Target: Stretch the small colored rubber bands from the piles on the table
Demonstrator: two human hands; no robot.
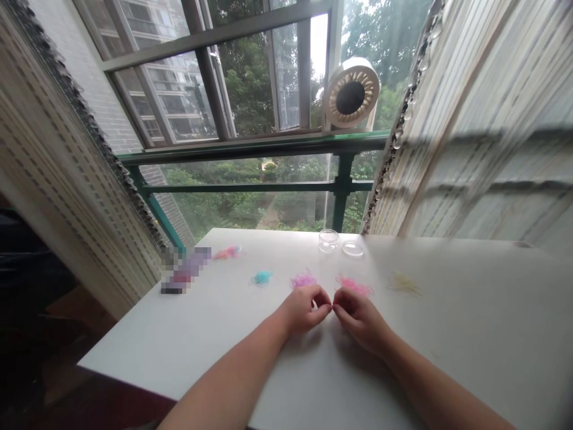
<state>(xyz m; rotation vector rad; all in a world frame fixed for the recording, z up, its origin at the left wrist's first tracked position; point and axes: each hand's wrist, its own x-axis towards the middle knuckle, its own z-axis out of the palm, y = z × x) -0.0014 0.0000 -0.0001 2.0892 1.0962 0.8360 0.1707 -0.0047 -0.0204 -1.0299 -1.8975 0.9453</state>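
Note:
Just above the white table [215, 322], my left hand [308, 307] and my right hand [358, 313] meet with their fingertips nearly touching. Each is closed in a pinch, thumb against forefinger; whatever lies between the fingertips is too small to make out. Right behind my left hand is a pile of purple thin bands [304, 278]. A pile of pink bands [353, 285] lies behind my right hand, partly covered by it. Farther left sits a turquoise pile [261, 278], and to the right a yellow pile [405, 283].
A clear round container [328, 240] and a clear shallow dish [353, 249] stand at the table's back edge. Back left lie a small pink-and-orange bundle [228, 252] and a blurred-out purple item [187, 272]. A round white fan [353, 95] is at the window, between curtains.

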